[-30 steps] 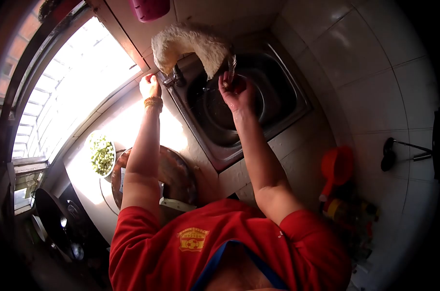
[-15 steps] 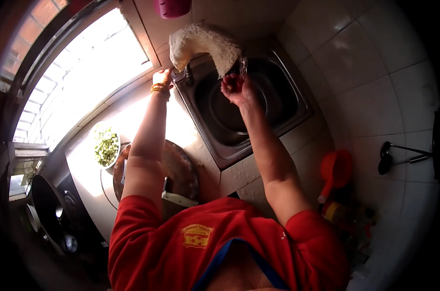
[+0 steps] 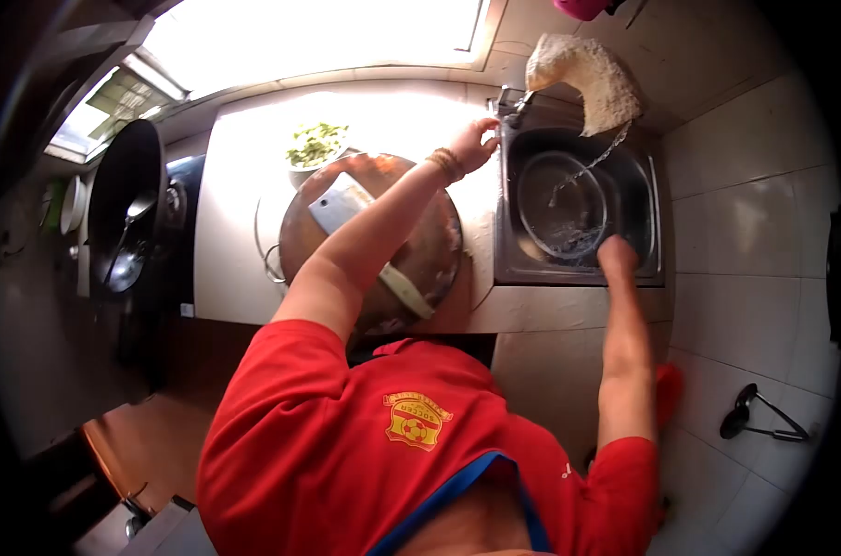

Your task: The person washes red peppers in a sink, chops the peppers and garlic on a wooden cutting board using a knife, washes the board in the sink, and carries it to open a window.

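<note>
My left hand (image 3: 479,145) is beside the tap (image 3: 513,106), a little short of its handle, with fingers apart and nothing held. A pale, shaggy cloth (image 3: 587,79) covers the tap's spout, and a thin stream of water runs from its end into the sink (image 3: 657,199). Over the sink's near right part hangs my right hand (image 3: 617,254), smeared by motion; its fingers cannot be made out. Left of the sink lies a round chopping board (image 3: 439,208), partly behind my left forearm, carrying a cleaver (image 3: 343,200) and a long pale-green vegetable piece (image 3: 406,291).
A bowl of chopped green vegetable (image 3: 316,145) stands behind the board by the window. At far left is a dark wok (image 3: 114,199) with a ladle (image 3: 140,206). Black utensils (image 3: 758,417) hang on the tiled wall at right.
My right hand has left the water stream and come toward the sink's near side. My left hand has come slightly off the tap. The view has turned left, showing more counter.
</note>
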Demonstrator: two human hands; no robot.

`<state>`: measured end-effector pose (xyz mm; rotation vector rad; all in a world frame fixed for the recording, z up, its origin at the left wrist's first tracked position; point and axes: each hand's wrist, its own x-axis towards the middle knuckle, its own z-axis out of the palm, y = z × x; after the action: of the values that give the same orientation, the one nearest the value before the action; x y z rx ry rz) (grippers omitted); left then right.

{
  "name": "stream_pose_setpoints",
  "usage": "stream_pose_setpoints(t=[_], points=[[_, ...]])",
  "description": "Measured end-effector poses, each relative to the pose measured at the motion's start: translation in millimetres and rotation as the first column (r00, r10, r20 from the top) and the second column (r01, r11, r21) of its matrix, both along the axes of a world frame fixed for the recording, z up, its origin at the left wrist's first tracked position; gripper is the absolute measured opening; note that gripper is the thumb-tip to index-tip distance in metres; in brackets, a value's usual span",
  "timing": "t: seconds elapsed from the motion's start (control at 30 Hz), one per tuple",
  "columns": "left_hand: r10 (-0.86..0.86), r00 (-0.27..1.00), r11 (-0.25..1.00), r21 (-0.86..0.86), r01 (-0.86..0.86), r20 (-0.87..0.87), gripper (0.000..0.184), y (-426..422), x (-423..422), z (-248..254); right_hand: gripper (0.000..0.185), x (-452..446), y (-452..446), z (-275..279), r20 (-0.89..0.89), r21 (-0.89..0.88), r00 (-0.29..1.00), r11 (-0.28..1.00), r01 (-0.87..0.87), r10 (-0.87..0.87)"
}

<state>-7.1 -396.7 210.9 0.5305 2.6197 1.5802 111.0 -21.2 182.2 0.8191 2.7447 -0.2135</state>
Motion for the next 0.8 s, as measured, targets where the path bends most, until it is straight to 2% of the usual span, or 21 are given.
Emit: stream_pose_setpoints(t=[0.03, 0.13, 0.17, 0.2, 0.23, 0.27, 0.3, 0.33, 0.37, 0.4, 0.43, 0.47, 0.5, 0.53, 0.57, 0.6, 0.67, 0.7, 0.73, 0.77, 0.8], points=[[-0.009, 0.992, 0.996, -0.086, -0.003, -0.13, 0.035, -5.1, 15.8, 2.6, 0.033, 11.2, -21.4, 14.5, -0.018, 0.083, 0.999, 0.996, -0.032, 0.034], [-0.048, 0.99, 0.989, -0.144, 0.028, -0.134, 0.03, -36.1, 68.8, 13.8, 0.036, 14.4, -22.4, 35.9, -0.059, 0.063, 0.928, 0.929, -0.364, 0.368], [-0.069, 0.972, 0.994, -0.102, 0.047, -0.223, 0.028, -45.7, 84.7, 14.5, 0.033, 13.2, -43.4, 73.8, 0.002, -0.288, 0.986, 0.945, -0.158, 0.165], [-0.048, 0.983, 0.991, -0.131, 0.025, -0.176, 0.028, -54.2, 105.2, 28.4, 0.029, 18.5, -53.9, 97.7, -0.122, -0.568, 0.986, 0.806, -0.166, 0.117], [-0.026, 0.992, 0.987, -0.16, 0.006, -0.123, 0.027, -61.2, 125.9, 41.8, 0.031, 22.6, -65.3, 122.4, -0.22, -0.772, 0.972, 0.595, -0.223, 0.079], [-0.003, 0.982, 0.992, -0.123, -0.02, -0.188, 0.026, -68.7, 143.3, 40.8, 0.038, 30.0, -78.1, 150.6, -0.294, -0.865, 0.955, 0.415, -0.281, 0.036], [0.021, 0.968, 0.995, -0.086, -0.044, -0.249, 0.025, -76.2, 160.9, 39.7, 0.046, 36.3, -81.2, 165.9, -0.404, -0.867, 0.914, 0.298, -0.398, 0.046], [0.078, 0.955, 0.994, -0.049, -0.096, -0.287, 0.021, -83.3, 179.6, 46.1, 0.048, 37.3, -78.1, 159.0, -0.397, -0.917, 0.915, 0.071, -0.392, -0.069], [0.087, 0.956, 0.992, -0.06, -0.108, -0.281, 0.021, -92.7, 195.8, 49.4, 0.049, 37.3, -67.7, 147.8, -0.358, -0.909, 0.915, -0.157, -0.387, -0.185], [0.151, 0.961, 0.985, -0.052, -0.167, -0.23, 0.02, -102.8, 210.0, 52.6, 0.05, 29.5, -59.3, 112.8, -0.311, -0.787, 0.929, -0.493, -0.369, -0.2], [0.213, 0.96, 0.974, -0.041, -0.224, -0.182, 0.018, -111.6, 221.8, 55.8, 0.042, 19.0, -57.3, 76.3, -0.175, -0.947, 0.983, 0.264, -0.185, 0.059], [0.283, 0.951, 0.954, -0.068, -0.293, -0.123, 0.017, -118.5, 232.0, 58.9, 0.037, 11.1, -49.9, 35.2, 0.107, -0.456, 0.985, 0.887, -0.071, 0.134], [0.286, 0.951, 0.953, -0.065, -0.295, -0.121, 0.017, -128.9, 238.2, 53.7, 0.039, 19.0, -51.6, 21.1, 0.006, -0.221, 0.982, 0.958, -0.182, 0.188], [0.281, 0.931, 0.944, -0.107, -0.312, -0.235, 0.017, -143.2, 241.0, 43.8, 0.041, 26.6, -54.0, 7.9, -0.068, 0.051, 0.971, 0.973, -0.226, 0.229], [0.281, 0.896, 0.932, -0.126, -0.341, -0.345, 0.016, -147.5, 240.0, 35.7, 0.044, 17.4, -55.8, 3.4, 0.0, -0.13, 0.988, 0.98, -0.152, 0.154], [0.33, 0.904, 0.93, -0.07, -0.361, -0.272, 0.015, -150.4, 242.3, 36.0, 0.048, 30.1, -99.5, 38.4, -0.05, 0.058, 0.919, 0.92, -0.388, 0.39], [0.336, 0.918, 0.935, -0.045, -0.352, -0.21, 0.015, -149.8, 246.5, 34.5, 0.049, 34.3, -152.6, 41.3, -0.515, -0.206, 0.722, 0.751, -0.627, 0.462], [0.362, 0.914, 0.928, -0.019, -0.372, -0.181, 0.016, -149.5, 242.8, 35.5, 0.049, 33.7, -184.1, 40.7, -0.564, -0.395, 0.737, 0.661, -0.637, 0.373], [0.297, 0.952, 0.955, 0.002, -0.297, -0.074, 0.03, -152.5, 243.5, 39.8, 0.05, 42.3, -225.4, 59.5, -0.572, -0.405, 0.715, 0.62, -0.672, 0.401], [0.283, 0.957, 0.959, 0.006, -0.283, -0.059, 0.03, -153.4, 245.7, 48.0, 0.049, 54.4, -274.2, 105.8, -0.45, -0.434, 0.737, 0.598, -0.674, 0.504], [0.222, 0.961, 0.972, -0.042, -0.232, -0.163, 0.04, -155.6, 246.0, 58.1, 0.051, 60.5, -307.2, 106.0, -0.518, -0.564, 0.722, 0.451, -0.691, 0.458]])
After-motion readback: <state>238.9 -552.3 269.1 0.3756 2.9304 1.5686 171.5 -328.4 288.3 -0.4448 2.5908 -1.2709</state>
